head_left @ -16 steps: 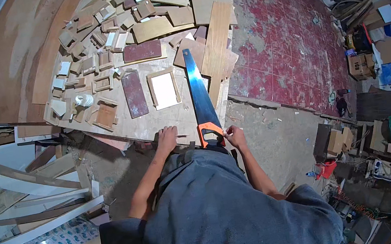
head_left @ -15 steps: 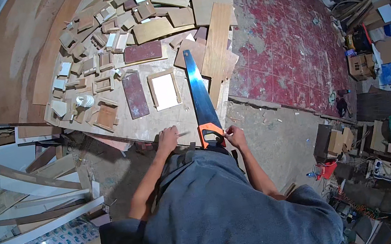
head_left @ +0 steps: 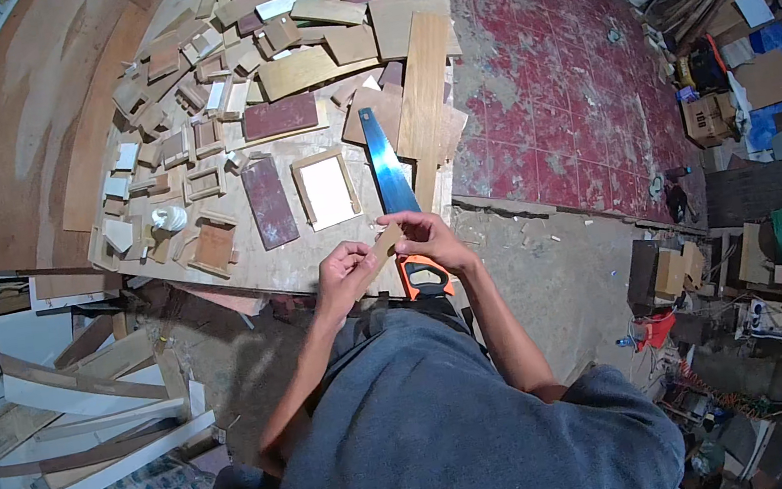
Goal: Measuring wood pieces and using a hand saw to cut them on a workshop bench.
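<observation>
A small light-brown wood strip (head_left: 381, 252) is held at a slant between my two hands over the table's front edge. My left hand (head_left: 344, 274) grips its lower end, and the fingers of my right hand (head_left: 430, 239) close on its upper end. Directly beneath my right hand lies a hand saw (head_left: 385, 159), blade pointing away, its orange and black handle at the edge by my body. Left of the blade rests a small wooden frame (head_left: 326, 188) with a white panel inside. Beside that is a dark red board piece (head_left: 269, 202).
Small box-like wooden pieces (head_left: 203, 183) crowd the table's left side, near a white bulb-shaped object (head_left: 169, 219). Cut boards (head_left: 303, 71) pile up at the back; a long plank (head_left: 423, 88) lies right of the saw. Scrap wood (head_left: 84, 422) is heaped at lower left.
The wood strip has come up in view between my hands. My right hand has moved up and left from beside the saw handle, and my left hand has closed on the strip.
</observation>
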`<control>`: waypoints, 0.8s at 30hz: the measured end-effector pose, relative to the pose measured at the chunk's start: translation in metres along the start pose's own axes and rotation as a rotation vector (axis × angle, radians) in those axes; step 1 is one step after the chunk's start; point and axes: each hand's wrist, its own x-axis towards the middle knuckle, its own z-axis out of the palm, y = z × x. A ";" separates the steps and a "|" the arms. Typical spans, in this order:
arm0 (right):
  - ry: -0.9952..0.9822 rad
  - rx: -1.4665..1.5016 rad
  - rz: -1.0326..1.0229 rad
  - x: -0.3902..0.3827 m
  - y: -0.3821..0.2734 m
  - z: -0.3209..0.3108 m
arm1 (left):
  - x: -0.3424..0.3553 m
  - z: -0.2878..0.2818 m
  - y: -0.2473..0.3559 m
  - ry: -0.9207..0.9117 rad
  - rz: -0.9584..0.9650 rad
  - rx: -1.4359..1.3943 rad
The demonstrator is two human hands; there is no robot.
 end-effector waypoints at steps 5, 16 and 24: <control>-0.034 0.032 -0.083 -0.005 -0.015 0.005 | -0.015 0.002 0.022 -0.184 -0.208 -0.331; 0.129 -0.210 -0.048 -0.011 -0.040 0.022 | -0.029 0.009 0.041 -0.207 0.050 -0.014; 0.179 -0.541 0.026 -0.013 -0.050 0.012 | -0.040 0.004 0.059 -0.033 0.118 0.357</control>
